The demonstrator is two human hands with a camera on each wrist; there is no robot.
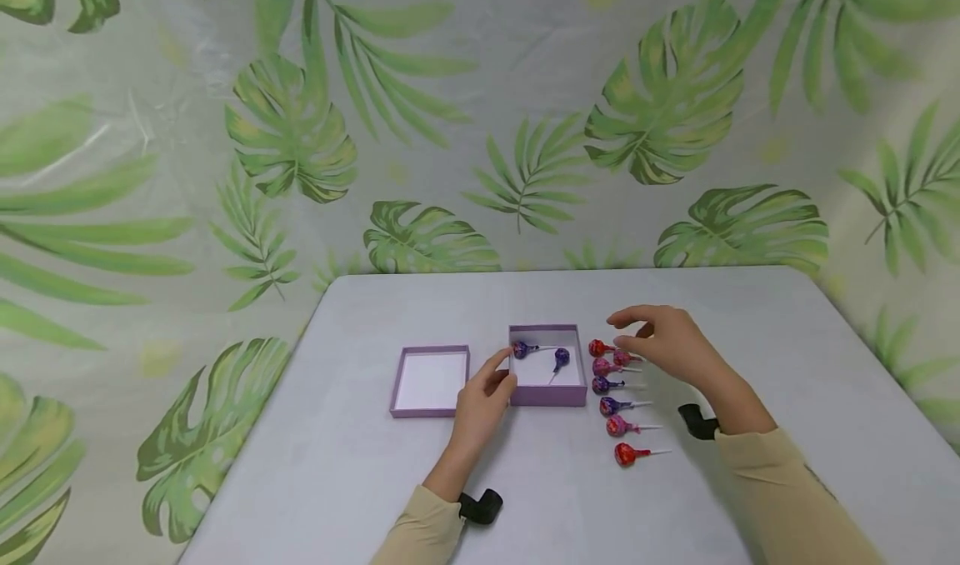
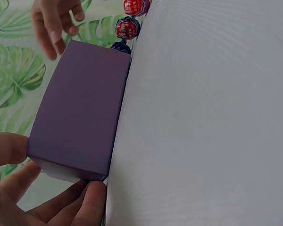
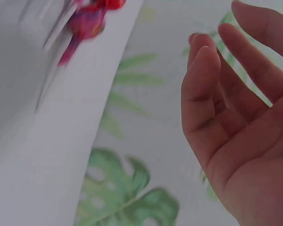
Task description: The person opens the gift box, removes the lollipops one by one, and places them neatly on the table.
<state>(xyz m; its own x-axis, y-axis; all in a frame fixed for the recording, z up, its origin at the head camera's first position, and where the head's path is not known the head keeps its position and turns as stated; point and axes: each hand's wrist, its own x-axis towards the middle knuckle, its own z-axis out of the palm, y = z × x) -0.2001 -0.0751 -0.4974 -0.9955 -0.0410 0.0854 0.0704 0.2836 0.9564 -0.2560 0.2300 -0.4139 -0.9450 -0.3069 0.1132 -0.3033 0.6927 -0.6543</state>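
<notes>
My left hand (image 1: 480, 400) is at the left side of a purple box (image 1: 548, 396), fingers bent around its corner and upper rim. In the left wrist view the fingertips (image 2: 95, 192) touch the box's (image 2: 78, 110) lower corner. Inside the box lie two purple-wrapped lollipops, one near the left wall (image 1: 521, 349) and one further right (image 1: 562, 357). My right hand (image 1: 670, 342) hovers over the far end of a column of lollipops (image 1: 606, 366), fingers loosely bent. The right wrist view shows this hand (image 3: 245, 122) empty, with a pink-and-purple lollipop (image 3: 86, 23) off to its side.
Left of the box lies a shallow purple-rimmed lid (image 1: 430, 414) with a white inside. The lollipop column runs toward me along the box's right side, ending with a red lollipop (image 1: 626, 454). A white table (image 1: 300, 482) bears everything; a leaf-patterned sheet (image 1: 540, 90) hangs behind.
</notes>
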